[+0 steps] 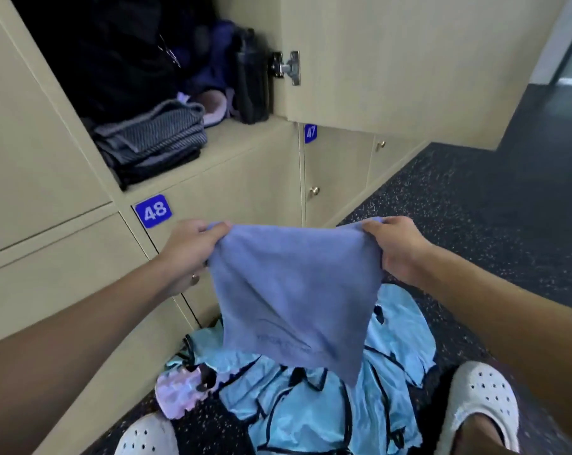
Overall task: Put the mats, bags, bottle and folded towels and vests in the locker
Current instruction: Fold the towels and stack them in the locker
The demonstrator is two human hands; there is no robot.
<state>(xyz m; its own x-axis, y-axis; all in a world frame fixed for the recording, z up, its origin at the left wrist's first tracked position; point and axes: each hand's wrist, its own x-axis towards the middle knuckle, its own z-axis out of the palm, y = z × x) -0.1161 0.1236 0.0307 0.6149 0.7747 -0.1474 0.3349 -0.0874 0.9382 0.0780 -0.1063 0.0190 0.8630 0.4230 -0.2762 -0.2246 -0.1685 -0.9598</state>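
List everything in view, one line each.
towel: one, purple-blue, stretched between both grips
vests: pile, count unclear, light blue, floor below towel
folded towels: one stack, grey and black, front left of open locker
bottle: one, black, upright at locker's right
number plates: two, blue, marked 48 and 47
clogs: two, white, bottom of view
left grip: pinches towel's left corner
right grip: pinches towel's right corner
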